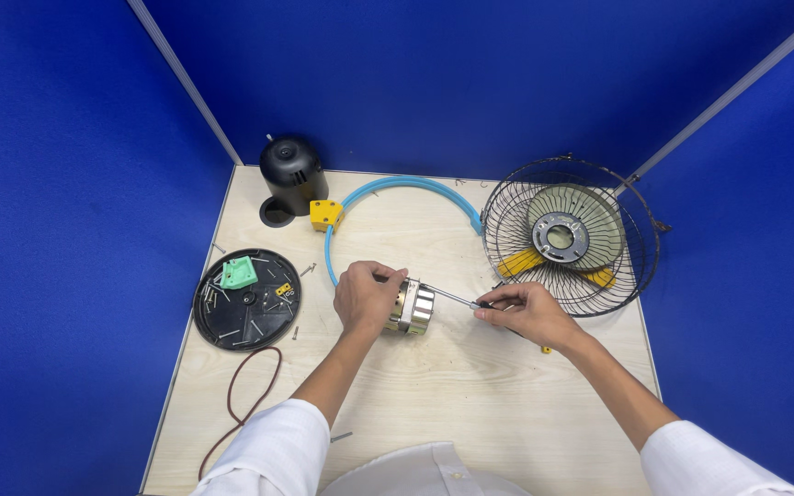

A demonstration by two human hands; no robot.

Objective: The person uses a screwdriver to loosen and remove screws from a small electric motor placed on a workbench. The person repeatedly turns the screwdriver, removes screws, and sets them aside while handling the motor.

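My left hand (368, 298) grips a small fan motor (414, 307), a silver and brass cylinder lying on its side on the wooden table (415, 395). My right hand (524, 310) pinches the dark handle of a thin screwdriver (455, 297). Its metal shaft points left and reaches the motor's right end. Both hands rest near the middle of the table.
A wire fan guard (570, 235) with yellow blades lies at the right. A blue plastic ring (403, 187) with a yellow block (325, 214) curves behind the hands. A black motor cover (292, 174) stands at the back left. A round black tray (246, 299) holds several screws and a green part. A brown cord (248, 395) lies front left.
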